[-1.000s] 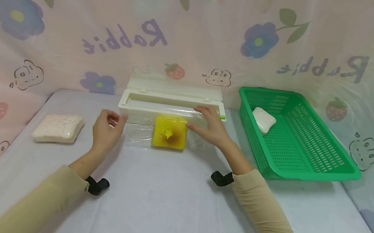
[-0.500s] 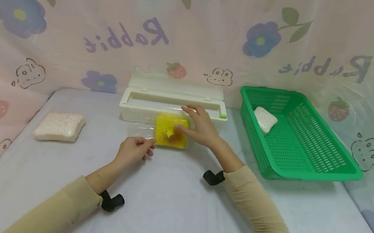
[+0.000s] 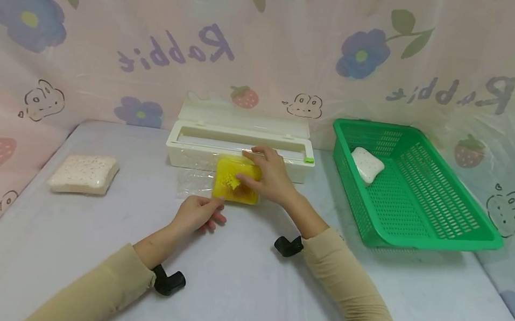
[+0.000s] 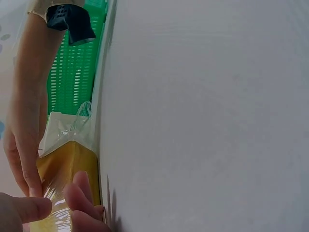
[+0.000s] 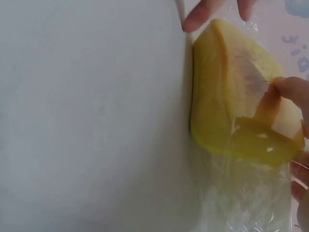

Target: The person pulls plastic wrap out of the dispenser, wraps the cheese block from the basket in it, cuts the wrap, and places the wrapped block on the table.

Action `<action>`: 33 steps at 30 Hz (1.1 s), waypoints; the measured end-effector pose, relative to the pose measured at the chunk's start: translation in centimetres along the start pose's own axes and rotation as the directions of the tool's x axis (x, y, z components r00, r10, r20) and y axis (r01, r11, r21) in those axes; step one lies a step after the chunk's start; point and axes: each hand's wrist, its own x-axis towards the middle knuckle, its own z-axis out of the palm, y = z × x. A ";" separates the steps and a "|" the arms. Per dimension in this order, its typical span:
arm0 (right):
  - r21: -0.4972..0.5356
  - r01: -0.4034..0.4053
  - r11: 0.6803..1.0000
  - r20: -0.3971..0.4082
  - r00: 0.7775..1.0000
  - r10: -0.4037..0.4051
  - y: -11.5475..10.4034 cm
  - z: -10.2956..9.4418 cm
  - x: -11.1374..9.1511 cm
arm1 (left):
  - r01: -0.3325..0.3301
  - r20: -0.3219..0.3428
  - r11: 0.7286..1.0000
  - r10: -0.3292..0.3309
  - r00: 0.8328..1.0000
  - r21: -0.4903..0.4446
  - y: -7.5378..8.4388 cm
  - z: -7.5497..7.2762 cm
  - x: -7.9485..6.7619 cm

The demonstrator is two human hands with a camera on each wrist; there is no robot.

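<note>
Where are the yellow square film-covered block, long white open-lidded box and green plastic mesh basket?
Yellow square film-covered block (image 3: 231,188): head view, top face.
Long white open-lidded box (image 3: 199,159): head view, front wall, left part.
Green plastic mesh basket (image 3: 405,204): head view, bare floor.

On the bench, the block lies before the dispenser, film spreading to its left. A slab sits farther left; at right, a basket holds another piece.
</note>
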 end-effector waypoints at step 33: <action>0.258 -0.042 0.965 0.034 0.999 0.034 -0.7 -0.4 -2.3 | -0.129 -0.253 0.986 0.099 0.962 -0.103 0.1 0.9 -0.1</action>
